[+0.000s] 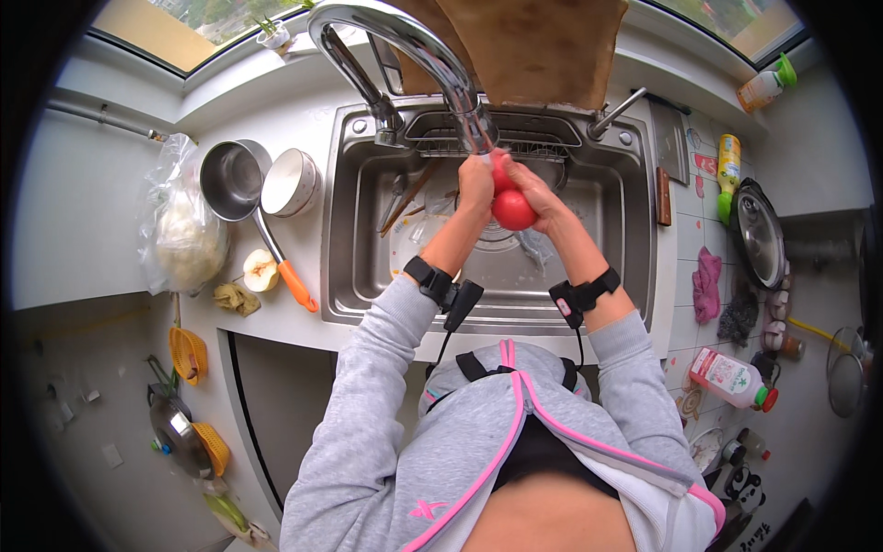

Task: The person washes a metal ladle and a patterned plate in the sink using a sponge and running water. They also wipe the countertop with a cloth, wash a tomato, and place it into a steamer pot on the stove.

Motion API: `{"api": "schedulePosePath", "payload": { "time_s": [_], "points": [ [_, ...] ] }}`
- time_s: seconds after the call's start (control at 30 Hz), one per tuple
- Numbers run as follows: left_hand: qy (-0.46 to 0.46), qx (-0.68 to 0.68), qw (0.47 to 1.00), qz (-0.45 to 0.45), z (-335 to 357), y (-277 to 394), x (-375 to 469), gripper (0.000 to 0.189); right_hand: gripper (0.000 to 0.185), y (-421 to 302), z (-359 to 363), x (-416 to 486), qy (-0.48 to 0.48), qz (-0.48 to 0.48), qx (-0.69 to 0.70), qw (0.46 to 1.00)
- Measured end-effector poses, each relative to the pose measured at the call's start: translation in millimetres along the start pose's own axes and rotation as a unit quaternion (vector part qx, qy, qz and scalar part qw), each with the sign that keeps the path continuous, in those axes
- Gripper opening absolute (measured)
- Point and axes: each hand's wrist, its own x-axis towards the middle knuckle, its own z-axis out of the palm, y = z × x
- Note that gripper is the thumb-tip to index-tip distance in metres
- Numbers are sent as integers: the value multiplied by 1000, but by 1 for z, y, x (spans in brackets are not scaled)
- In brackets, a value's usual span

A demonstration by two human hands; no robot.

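Two red tomatoes are held between my hands beneath the spout of the chrome faucet (477, 127). The lower tomato (514, 211) shows almost whole, while the upper tomato (501, 178) is partly covered by fingers. My left hand (476, 183) closes against the tomatoes from the left, its fingertips hidden near the spout. From the right, my right hand (534, 193) wraps around them, thumb on the upper one. Below is the stainless steel sink (586, 276), with a plate (407, 241), chopsticks (407, 207) and a crumpled plastic bag (532, 250) in it.
Left of the sink stand a saucepan (231, 179), stacked bowls (286, 183), a halved fruit (261, 270) and a bagged item (183, 241). On the right lie a cleaver (668, 141), a yellow bottle (728, 162) and a pink cloth (706, 286). A board (541, 48) leans behind the faucet.
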Motion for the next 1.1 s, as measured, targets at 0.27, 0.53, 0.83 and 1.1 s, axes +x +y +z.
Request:
{"api": "schedulePosePath", "payload": {
  "time_s": [0.27,0.53,0.83,1.1],
  "points": [
    [-1,448,835,318,-53,20,-21,23,48,14,46,21,-46,101,25,993],
    [125,20,992,10,-28,20,12,37,41,11,36,18,-56,-89,-98,990],
    [-91,191,964,162,-16,3,8,25,39,-2,21,38,19,71,123,990],
    [6,38,993,-108,-18,19,15,13,31,-6,19,16,-88,-30,-74,993]
  ]
}}
